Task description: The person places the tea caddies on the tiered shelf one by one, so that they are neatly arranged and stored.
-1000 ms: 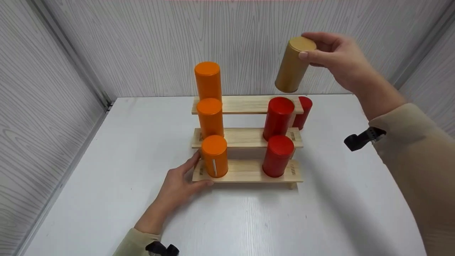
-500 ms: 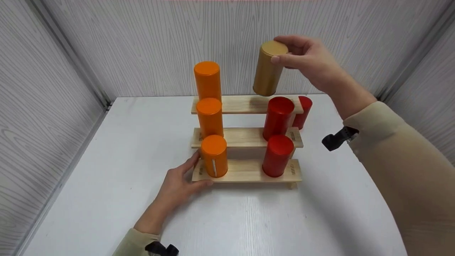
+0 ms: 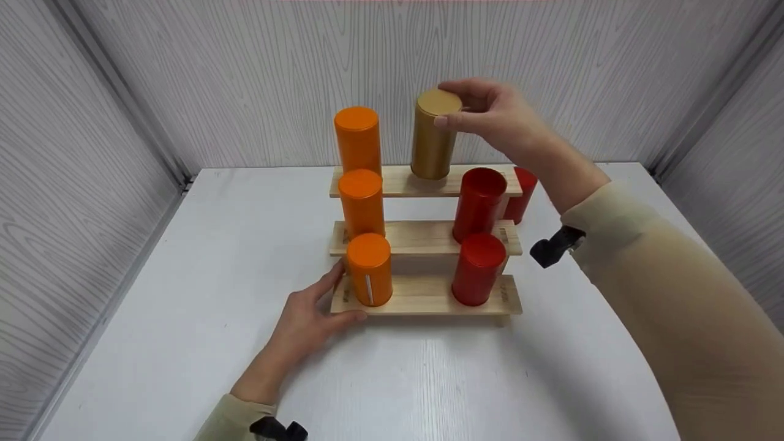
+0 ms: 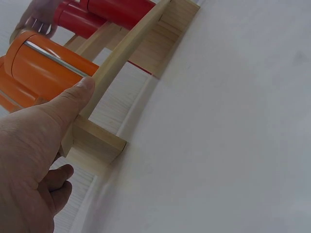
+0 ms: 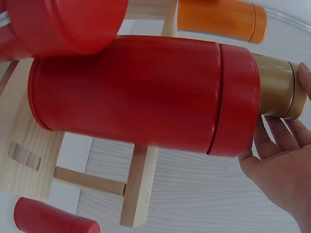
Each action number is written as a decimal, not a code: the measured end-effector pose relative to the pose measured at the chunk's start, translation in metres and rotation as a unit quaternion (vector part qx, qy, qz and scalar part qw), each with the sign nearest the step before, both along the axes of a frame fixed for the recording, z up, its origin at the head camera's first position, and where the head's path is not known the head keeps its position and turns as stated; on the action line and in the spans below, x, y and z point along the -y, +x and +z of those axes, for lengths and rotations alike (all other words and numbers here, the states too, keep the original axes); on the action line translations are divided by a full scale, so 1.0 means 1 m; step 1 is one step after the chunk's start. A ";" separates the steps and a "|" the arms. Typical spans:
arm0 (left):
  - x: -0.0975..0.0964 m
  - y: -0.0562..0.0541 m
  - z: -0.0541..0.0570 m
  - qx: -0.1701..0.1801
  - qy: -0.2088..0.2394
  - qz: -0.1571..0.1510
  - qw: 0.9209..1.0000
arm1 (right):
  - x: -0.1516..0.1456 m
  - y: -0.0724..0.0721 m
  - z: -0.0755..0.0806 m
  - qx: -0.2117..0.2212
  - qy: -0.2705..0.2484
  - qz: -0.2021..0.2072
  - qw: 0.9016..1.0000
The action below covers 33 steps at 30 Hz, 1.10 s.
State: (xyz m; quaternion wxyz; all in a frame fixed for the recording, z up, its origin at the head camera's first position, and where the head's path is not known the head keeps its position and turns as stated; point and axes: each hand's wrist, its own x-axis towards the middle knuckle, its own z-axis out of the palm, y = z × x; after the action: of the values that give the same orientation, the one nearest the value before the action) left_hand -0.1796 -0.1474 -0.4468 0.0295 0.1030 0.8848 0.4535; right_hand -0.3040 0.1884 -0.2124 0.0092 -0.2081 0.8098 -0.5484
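My right hand (image 3: 496, 116) grips a gold tin canister (image 3: 433, 144) near its lid, thumb in front and fingers behind. The canister stands nearly upright, its base close over the top shelf of a three-step wooden rack (image 3: 422, 297). With my left hand (image 3: 309, 318) I hold the rack's lower left end; the thumb (image 4: 73, 99) lies along the bottom shelf's front edge. Orange canisters stand at the left of each step: top (image 3: 358, 144), middle (image 3: 362, 205) and bottom (image 3: 370, 272). Red canisters stand at the right of the middle (image 3: 479, 211) and bottom (image 3: 478, 272) steps.
Behind the rack's right end, a further red canister (image 3: 522, 199) is partly hidden; in the right wrist view this red canister (image 5: 53, 216) is at lower left. The rack stands on a white table (image 3: 257, 245), with a wood-grain panel (image 3: 257, 79) behind.
My right hand has moved left and down with the gold canister, from right of the rack to over the middle of the top shelf. The canister is now more upright. The left hand stays put.
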 end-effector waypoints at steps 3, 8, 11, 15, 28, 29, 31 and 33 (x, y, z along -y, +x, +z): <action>0.000 0.000 0.000 0.001 0.000 0.000 1.000 | 0.004 -0.001 -0.002 0.005 0.010 -0.002 1.000; 0.000 0.000 0.000 0.010 0.001 0.002 1.000 | 0.011 -0.002 -0.006 0.011 0.019 0.000 1.000; 0.000 0.000 0.000 0.013 0.003 0.004 1.000 | 0.014 -0.003 -0.006 0.013 0.019 0.002 1.000; 0.001 0.000 0.001 0.014 0.004 0.004 1.000 | 0.016 -0.003 -0.007 0.018 0.022 0.002 1.000; 0.001 0.000 0.000 0.007 0.000 0.009 1.000 | 0.020 -0.004 -0.010 0.017 0.028 0.013 0.999; 0.001 0.000 0.000 0.008 0.000 0.009 1.000 | 0.021 -0.004 -0.010 0.016 0.034 0.012 0.999; 0.001 -0.001 -0.001 0.008 0.000 0.008 1.000 | 0.020 -0.005 -0.011 0.015 0.040 0.013 0.999; 0.001 -0.001 -0.001 0.008 -0.001 0.007 1.000 | 0.020 -0.005 -0.011 0.015 0.041 0.014 0.999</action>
State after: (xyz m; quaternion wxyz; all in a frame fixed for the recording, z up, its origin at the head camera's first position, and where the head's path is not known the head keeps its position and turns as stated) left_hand -0.1805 -0.1481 -0.4476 0.0333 0.0936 0.8857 0.4534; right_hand -0.3087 0.1686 -0.2239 0.0373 -0.2107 0.8282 -0.5180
